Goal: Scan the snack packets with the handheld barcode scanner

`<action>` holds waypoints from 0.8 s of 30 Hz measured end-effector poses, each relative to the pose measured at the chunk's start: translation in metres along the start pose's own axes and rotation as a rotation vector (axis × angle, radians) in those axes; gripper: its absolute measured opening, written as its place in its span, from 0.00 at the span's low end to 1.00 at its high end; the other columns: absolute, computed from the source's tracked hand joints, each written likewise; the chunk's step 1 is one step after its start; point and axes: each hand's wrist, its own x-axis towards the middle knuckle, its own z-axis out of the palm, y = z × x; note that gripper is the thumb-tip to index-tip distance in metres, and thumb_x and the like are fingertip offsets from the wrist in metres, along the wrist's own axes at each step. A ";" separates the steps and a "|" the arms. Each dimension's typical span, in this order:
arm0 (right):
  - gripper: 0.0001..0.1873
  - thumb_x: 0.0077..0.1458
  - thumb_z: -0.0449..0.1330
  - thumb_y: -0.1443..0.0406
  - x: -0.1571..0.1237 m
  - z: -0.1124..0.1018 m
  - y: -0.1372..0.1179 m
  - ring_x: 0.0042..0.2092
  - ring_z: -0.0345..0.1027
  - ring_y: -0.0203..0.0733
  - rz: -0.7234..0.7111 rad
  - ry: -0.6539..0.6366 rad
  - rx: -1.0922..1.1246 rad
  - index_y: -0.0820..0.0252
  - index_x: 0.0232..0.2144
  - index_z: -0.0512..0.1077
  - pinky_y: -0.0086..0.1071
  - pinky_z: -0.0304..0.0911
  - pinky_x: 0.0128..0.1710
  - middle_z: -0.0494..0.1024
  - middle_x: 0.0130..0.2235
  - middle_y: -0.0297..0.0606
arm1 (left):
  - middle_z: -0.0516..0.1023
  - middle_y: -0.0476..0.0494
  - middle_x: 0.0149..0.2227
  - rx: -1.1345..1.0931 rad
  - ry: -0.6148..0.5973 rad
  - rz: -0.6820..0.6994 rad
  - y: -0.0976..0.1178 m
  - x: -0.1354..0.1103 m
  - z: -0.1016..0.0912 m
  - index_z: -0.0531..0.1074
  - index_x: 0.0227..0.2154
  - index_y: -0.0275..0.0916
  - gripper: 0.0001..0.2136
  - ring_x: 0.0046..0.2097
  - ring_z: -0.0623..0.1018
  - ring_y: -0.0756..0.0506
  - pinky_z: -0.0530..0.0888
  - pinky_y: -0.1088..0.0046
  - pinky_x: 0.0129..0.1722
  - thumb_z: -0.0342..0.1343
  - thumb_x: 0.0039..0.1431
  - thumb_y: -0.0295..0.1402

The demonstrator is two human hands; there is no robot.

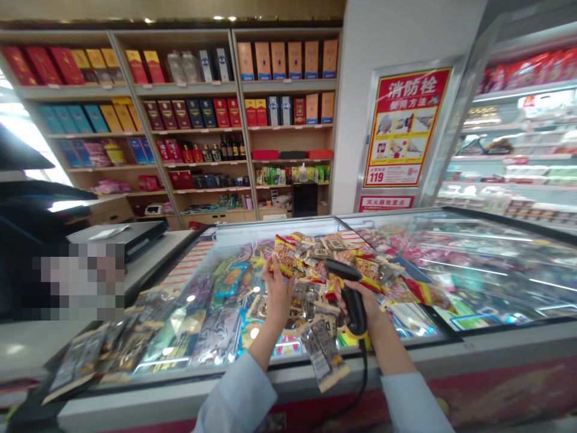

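Note:
My right hand (368, 305) is wrapped round the grip of a black and yellow barcode scanner (355, 311), its head tipped toward the left and its cord hanging down. In my left hand (278, 297) a red and yellow snack packet (285, 252) is pinched upright by its edge, to the left of the scanner's head. Beneath both hands, a heap of snack packets (367, 272) is spread over the glass top of a chest freezer (211, 355). One clear packet with beige ends (321, 355) hangs over the freezer's front edge.
More clear packets (112, 352) lie at the freezer's left end. A counter (164, 255) stands at left, beside a person in dark clothes (22, 240). Shelves of boxed goods (243, 87) line the back wall; a lit display case (518, 138) stands at right.

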 end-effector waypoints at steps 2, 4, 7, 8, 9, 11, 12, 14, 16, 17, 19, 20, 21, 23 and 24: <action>0.13 0.42 0.61 0.57 0.002 -0.002 0.000 0.17 0.59 0.32 0.003 -0.004 0.001 0.62 0.26 0.71 0.23 0.55 0.14 0.70 0.19 0.34 | 0.46 0.30 0.59 -0.015 -0.013 -0.017 0.000 0.000 0.000 0.36 0.63 0.43 0.33 0.63 0.51 0.35 0.61 0.52 0.56 0.48 0.59 0.34; 0.13 0.42 0.60 0.57 0.002 -0.003 -0.002 0.17 0.59 0.32 -0.002 -0.011 0.016 0.62 0.26 0.71 0.24 0.55 0.14 0.69 0.18 0.34 | 0.46 0.31 0.59 -0.036 -0.035 -0.040 0.003 0.000 -0.001 0.37 0.63 0.43 0.32 0.64 0.50 0.36 0.60 0.53 0.57 0.47 0.59 0.33; 0.13 0.43 0.60 0.57 -0.002 -0.002 -0.013 0.16 0.57 0.32 -0.013 0.013 0.031 0.61 0.25 0.70 0.25 0.54 0.13 0.68 0.18 0.34 | 0.44 0.32 0.59 -0.067 -0.051 -0.075 0.009 0.002 -0.009 0.36 0.63 0.44 0.33 0.64 0.50 0.38 0.60 0.55 0.58 0.47 0.60 0.32; 0.12 0.42 0.61 0.57 -0.004 0.000 -0.018 0.16 0.58 0.33 -0.034 0.015 0.027 0.61 0.24 0.70 0.26 0.55 0.13 0.69 0.19 0.35 | 0.44 0.32 0.59 -0.074 -0.042 -0.088 0.010 0.003 -0.014 0.36 0.63 0.43 0.33 0.64 0.49 0.39 0.60 0.56 0.58 0.47 0.59 0.33; 0.11 0.41 0.62 0.58 -0.008 0.003 -0.023 0.17 0.58 0.33 -0.073 0.018 0.025 0.61 0.23 0.70 0.26 0.56 0.14 0.69 0.20 0.36 | 0.44 0.32 0.59 -0.079 -0.024 -0.105 0.012 0.005 -0.020 0.36 0.63 0.43 0.33 0.64 0.50 0.39 0.60 0.57 0.58 0.48 0.59 0.34; 0.11 0.41 0.62 0.59 -0.015 0.013 -0.032 0.18 0.58 0.33 -0.098 -0.010 0.004 0.61 0.23 0.70 0.26 0.55 0.13 0.67 0.19 0.36 | 0.44 0.31 0.59 -0.085 0.029 -0.145 0.010 0.007 -0.038 0.37 0.63 0.42 0.34 0.64 0.51 0.38 0.60 0.57 0.58 0.49 0.58 0.35; 0.10 0.41 0.62 0.59 -0.018 0.020 -0.035 0.18 0.58 0.34 -0.109 -0.022 0.001 0.61 0.23 0.71 0.26 0.55 0.13 0.67 0.20 0.37 | 0.45 0.31 0.59 -0.085 0.056 -0.168 0.007 0.008 -0.049 0.38 0.63 0.42 0.34 0.63 0.52 0.38 0.59 0.57 0.58 0.50 0.58 0.36; 0.09 0.41 0.61 0.60 -0.021 0.040 -0.035 0.19 0.58 0.34 -0.114 -0.041 0.011 0.60 0.24 0.71 0.26 0.56 0.13 0.67 0.21 0.37 | 0.48 0.32 0.58 -0.088 0.092 -0.204 -0.006 0.011 -0.075 0.41 0.62 0.41 0.34 0.62 0.55 0.38 0.60 0.57 0.58 0.51 0.57 0.36; 0.09 0.42 0.60 0.60 -0.018 0.065 -0.027 0.19 0.58 0.33 -0.086 -0.069 0.035 0.59 0.24 0.70 0.26 0.56 0.12 0.68 0.22 0.36 | 0.51 0.32 0.56 -0.090 0.109 -0.236 -0.028 0.013 -0.105 0.44 0.62 0.41 0.33 0.60 0.58 0.38 0.60 0.57 0.57 0.53 0.56 0.36; 0.08 0.42 0.59 0.59 -0.014 0.080 -0.020 0.18 0.57 0.33 -0.065 -0.091 0.048 0.59 0.24 0.70 0.25 0.56 0.12 0.67 0.21 0.35 | 0.52 0.33 0.56 -0.089 0.116 -0.255 -0.041 0.013 -0.121 0.45 0.62 0.41 0.34 0.59 0.59 0.38 0.61 0.57 0.57 0.54 0.55 0.36; 0.08 0.43 0.59 0.59 -0.003 0.112 0.000 0.18 0.57 0.33 -0.020 -0.143 0.071 0.58 0.24 0.69 0.25 0.55 0.11 0.66 0.20 0.34 | 0.53 0.33 0.54 -0.065 0.130 -0.307 -0.070 0.012 -0.153 0.47 0.61 0.39 0.34 0.59 0.60 0.38 0.61 0.57 0.56 0.55 0.53 0.36; 0.08 0.44 0.58 0.59 0.003 0.129 0.012 0.17 0.57 0.33 -0.021 -0.161 0.089 0.58 0.24 0.69 0.24 0.55 0.11 0.66 0.19 0.33 | 0.53 0.33 0.54 -0.046 0.134 -0.335 -0.084 0.011 -0.170 0.47 0.61 0.38 0.34 0.58 0.60 0.38 0.61 0.57 0.56 0.55 0.53 0.36; 0.08 0.44 0.58 0.59 0.009 0.146 0.024 0.17 0.57 0.33 -0.003 -0.186 0.097 0.59 0.24 0.69 0.24 0.55 0.11 0.66 0.19 0.33 | 0.53 0.33 0.54 -0.021 0.135 -0.359 -0.099 0.009 -0.186 0.48 0.61 0.38 0.35 0.58 0.60 0.38 0.61 0.57 0.57 0.56 0.52 0.37; 0.09 0.44 0.59 0.60 0.022 0.180 0.052 0.17 0.57 0.30 0.019 -0.212 0.142 0.60 0.24 0.69 0.23 0.57 0.13 0.68 0.20 0.33 | 0.53 0.33 0.54 0.053 0.156 -0.405 -0.127 0.003 -0.216 0.48 0.61 0.37 0.36 0.59 0.58 0.36 0.59 0.55 0.58 0.56 0.51 0.38; 0.09 0.44 0.59 0.60 0.028 0.195 0.066 0.18 0.58 0.30 0.041 -0.222 0.159 0.61 0.23 0.69 0.22 0.57 0.13 0.68 0.21 0.33 | 0.53 0.33 0.54 0.082 0.163 -0.428 -0.140 -0.001 -0.229 0.47 0.61 0.36 0.36 0.59 0.58 0.36 0.58 0.55 0.58 0.55 0.51 0.38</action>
